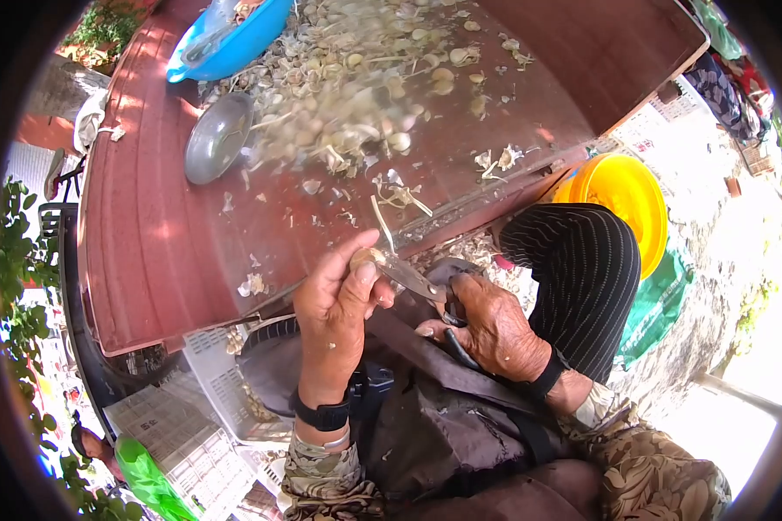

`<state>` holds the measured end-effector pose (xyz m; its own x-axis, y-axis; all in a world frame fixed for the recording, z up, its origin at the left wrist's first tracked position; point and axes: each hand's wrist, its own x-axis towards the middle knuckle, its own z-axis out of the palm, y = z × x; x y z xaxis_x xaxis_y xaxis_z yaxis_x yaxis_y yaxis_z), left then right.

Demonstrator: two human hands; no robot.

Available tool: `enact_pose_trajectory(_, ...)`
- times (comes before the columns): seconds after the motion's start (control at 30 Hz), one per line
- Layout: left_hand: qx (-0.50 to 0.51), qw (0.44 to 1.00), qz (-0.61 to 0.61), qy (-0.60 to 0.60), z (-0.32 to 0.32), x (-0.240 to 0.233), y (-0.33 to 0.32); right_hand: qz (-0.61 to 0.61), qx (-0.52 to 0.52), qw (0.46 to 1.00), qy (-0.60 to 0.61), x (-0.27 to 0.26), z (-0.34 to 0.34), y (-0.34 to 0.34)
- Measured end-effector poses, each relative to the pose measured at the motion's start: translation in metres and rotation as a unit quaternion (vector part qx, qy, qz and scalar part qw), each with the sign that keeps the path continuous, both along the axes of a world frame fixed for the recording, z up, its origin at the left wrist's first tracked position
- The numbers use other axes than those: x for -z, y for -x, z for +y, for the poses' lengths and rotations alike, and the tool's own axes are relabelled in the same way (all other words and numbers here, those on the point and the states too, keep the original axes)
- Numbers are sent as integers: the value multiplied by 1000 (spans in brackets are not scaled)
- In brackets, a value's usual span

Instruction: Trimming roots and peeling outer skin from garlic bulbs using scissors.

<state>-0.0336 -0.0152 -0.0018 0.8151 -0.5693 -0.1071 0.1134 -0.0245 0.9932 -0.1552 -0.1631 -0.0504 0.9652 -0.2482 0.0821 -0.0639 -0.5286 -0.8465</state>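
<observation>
Between the thumb and fingers of my left hand (331,312) is a small garlic bulb (362,258). A pale dry stem (384,225) sticks up just beyond it, at the blades. My right hand (498,329) grips a pair of scissors (417,281) by its dark handles, with the blades pointing left and touching the bulb's near right side. How far the blades are apart cannot be made out. Past my hands, a heap of garlic bulbs and cloves (365,98) covers part of the red tabletop (169,260), partly blurred.
A metal bowl (219,138) lies tilted by the heap, near a blue plastic basin (234,39). A yellow bucket (625,195) stands right of my striped knee (580,273). White plastic crates (176,436) are at lower left. Trimmings (472,251) lie below the table edge.
</observation>
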Motion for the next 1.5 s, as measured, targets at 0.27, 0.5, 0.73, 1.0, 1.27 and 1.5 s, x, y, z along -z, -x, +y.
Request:
enact_pose_trajectory(0.27,40,999,27,5,4,8,-10,21,-55,993,-104,10,0,4)
enact_pose_trajectory(0.5,35,984,123,120,0,17,-14,112,-59,889,-440,1,3,2)
enact_pose_trajectory(0.73,-109,986,46,116,58,-7,-10,75,19,891,-448,10,-7,7)
enact_pose_trajectory(1.0,-314,784,-310,-437,265,2,3,71,28,889,-452,10,-1,2)
enact_pose_trajectory(1.27,-97,948,-224,-203,21,6,-64,70,32,888,-453,10,0,1)
enact_pose_trajectory(1.5,-53,784,-518,-338,-39,63,-144,57,40,896,-438,5,-3,-4)
